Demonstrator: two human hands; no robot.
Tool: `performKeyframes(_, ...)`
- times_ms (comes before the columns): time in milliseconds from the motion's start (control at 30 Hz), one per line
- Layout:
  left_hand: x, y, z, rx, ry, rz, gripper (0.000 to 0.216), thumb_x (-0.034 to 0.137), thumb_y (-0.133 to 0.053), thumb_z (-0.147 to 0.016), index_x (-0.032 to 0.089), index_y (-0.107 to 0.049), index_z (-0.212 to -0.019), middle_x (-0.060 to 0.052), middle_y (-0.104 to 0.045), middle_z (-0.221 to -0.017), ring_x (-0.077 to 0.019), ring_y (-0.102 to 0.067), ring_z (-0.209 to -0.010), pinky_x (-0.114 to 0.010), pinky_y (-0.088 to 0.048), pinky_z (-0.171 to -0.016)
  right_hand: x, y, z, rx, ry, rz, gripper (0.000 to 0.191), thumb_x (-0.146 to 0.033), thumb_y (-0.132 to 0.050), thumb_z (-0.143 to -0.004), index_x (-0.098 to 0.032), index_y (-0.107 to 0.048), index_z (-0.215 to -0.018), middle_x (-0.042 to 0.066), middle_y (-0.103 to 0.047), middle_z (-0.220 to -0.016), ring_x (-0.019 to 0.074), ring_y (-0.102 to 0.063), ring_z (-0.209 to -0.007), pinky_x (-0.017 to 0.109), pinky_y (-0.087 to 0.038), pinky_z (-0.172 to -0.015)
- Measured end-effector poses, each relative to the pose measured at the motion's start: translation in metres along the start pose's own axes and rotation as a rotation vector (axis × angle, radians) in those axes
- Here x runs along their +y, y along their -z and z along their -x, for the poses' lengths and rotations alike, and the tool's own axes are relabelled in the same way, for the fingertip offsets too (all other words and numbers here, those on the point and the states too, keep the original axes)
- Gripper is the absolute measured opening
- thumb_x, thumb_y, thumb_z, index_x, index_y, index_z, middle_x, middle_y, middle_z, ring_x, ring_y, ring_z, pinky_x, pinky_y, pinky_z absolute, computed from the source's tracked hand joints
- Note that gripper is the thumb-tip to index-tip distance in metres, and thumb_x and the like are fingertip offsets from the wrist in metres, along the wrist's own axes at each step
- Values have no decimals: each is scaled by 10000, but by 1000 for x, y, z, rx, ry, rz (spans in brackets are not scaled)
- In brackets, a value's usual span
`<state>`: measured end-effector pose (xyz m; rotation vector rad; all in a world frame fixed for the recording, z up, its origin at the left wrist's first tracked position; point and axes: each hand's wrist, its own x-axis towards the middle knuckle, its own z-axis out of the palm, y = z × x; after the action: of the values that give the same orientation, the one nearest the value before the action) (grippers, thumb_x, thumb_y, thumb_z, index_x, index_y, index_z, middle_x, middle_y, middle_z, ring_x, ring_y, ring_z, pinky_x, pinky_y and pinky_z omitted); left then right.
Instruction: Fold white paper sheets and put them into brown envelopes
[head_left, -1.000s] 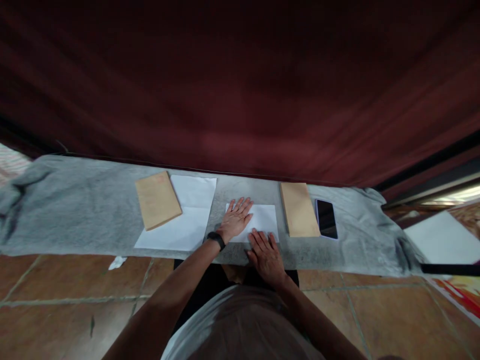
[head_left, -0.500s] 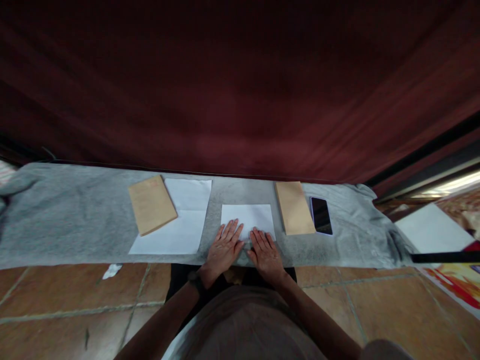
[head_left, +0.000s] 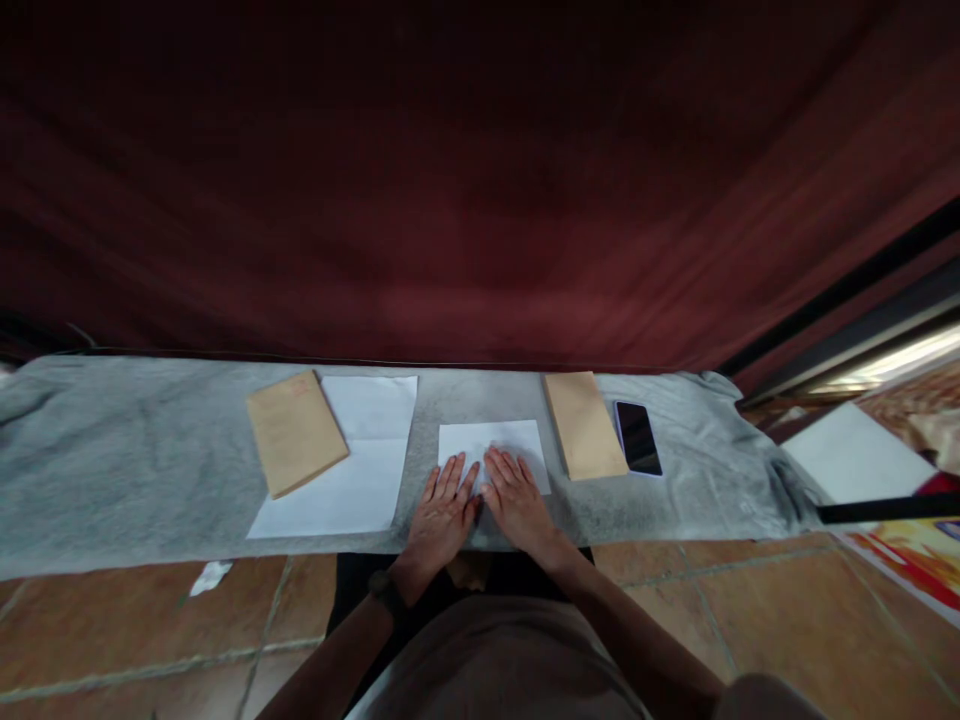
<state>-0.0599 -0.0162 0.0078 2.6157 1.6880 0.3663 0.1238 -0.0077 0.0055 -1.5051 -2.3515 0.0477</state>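
A folded white sheet of paper (head_left: 491, 442) lies on the grey cloth (head_left: 135, 460) straight ahead of me. My left hand (head_left: 442, 513) lies flat with fingers stretched out over the sheet's near left edge. My right hand (head_left: 516, 500) rests flat beside it, fingers spread, covering the sheet's near middle. Both hands press on the paper and hold nothing.
A brown envelope (head_left: 294, 430) lies on a larger white sheet (head_left: 352, 470) to the left. Another brown envelope (head_left: 583, 425) and a black phone (head_left: 637, 437) lie to the right. A dark red curtain (head_left: 480, 200) hangs behind. White board (head_left: 855, 455) at far right; tiled floor (head_left: 150, 630) below.
My left hand slid back from the sheet's far left to its near edge. My right hand moved up onto the paper, and both hands now lie side by side.
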Motion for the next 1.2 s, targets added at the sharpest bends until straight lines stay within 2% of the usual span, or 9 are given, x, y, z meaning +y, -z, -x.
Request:
performKeyframes(67,-1,-2,0,8,-14,-25,522,322,-420,-1005,184,-459,-1507,-130,-371,-1605,-279,-317,-1503,-515,-298,-1219,2,-9,-19,11,-8,-4,482,-332,-381,-1062,-148,-462,-1499,113,-484,-1539,226,-423,-1442,452,-308,-1212)
performKeyframes(200,-3,-5,0,31,-36,-54,526,340,-422,-1007,188,-456,-1509,-137,-384,-1597,-285,-344,-1490,-520,-326,-1202,20,-22,-43,56,-20,11,472,-330,-434,-1051,-155,-470,-1488,109,-499,-1527,235,-458,-1416,467,-352,-1178)
performKeyframes(367,-4,-7,0,51,-38,-70,541,344,-410,-1011,172,-428,-1524,-148,-395,-1589,-286,-346,-1489,-519,-320,-1203,31,-19,-58,32,-73,46,467,-337,-457,-1047,-152,-485,-1475,112,-498,-1528,245,-446,-1425,471,-348,-1181)
performKeyframes(467,-4,-9,0,58,-43,-78,548,349,-405,-1012,181,-413,-1533,-143,-408,-1584,-284,-347,-1489,-518,-317,-1204,26,-10,-45,23,-60,41,486,-360,-443,-1052,-152,-467,-1491,121,-469,-1550,238,-422,-1441,464,-331,-1195)
performKeyframes(633,-7,-12,1,50,-54,-71,544,342,-399,-1013,176,-418,-1532,-142,-393,-1594,-286,-339,-1493,-518,-320,-1203,20,6,15,-4,108,15,505,-423,-452,-1047,-228,-439,-1512,78,-444,-1574,234,-383,-1460,520,-249,-1230)
performKeyframes(767,-2,-12,-3,48,-4,-63,513,356,-344,-1034,182,-463,-1502,-153,-427,-1570,-318,-373,-1474,-626,-237,-1206,23,16,48,-60,170,23,534,-430,-512,-1023,-293,-407,-1528,57,-431,-1584,254,-382,-1457,556,-238,-1223)
performKeyframes(833,6,-11,-11,45,4,-59,510,354,-321,-1043,157,-479,-1486,-165,-440,-1559,-320,-379,-1471,-644,-199,-1213,24,18,52,-68,188,21,534,-427,-514,-1021,-297,-408,-1527,57,-430,-1585,254,-392,-1449,550,-226,-1228)
performKeyframes(1000,25,-13,-38,-16,-107,13,509,329,-310,-1050,180,-414,-1526,-92,-435,-1577,-252,-328,-1501,-554,-231,-1239,23,15,50,-48,181,2,495,-469,-516,-1013,-247,-516,-1456,83,-541,-1498,275,-423,-1423,555,-218,-1229)
performKeyframes(1200,5,-22,-61,-16,-56,5,554,346,-290,-1046,168,-338,-1568,-103,-390,-1599,-239,-304,-1512,-516,-256,-1234,21,20,49,-58,179,19,536,-441,-518,-1017,-284,-423,-1521,55,-463,-1564,255,-427,-1422,541,-215,-1234)
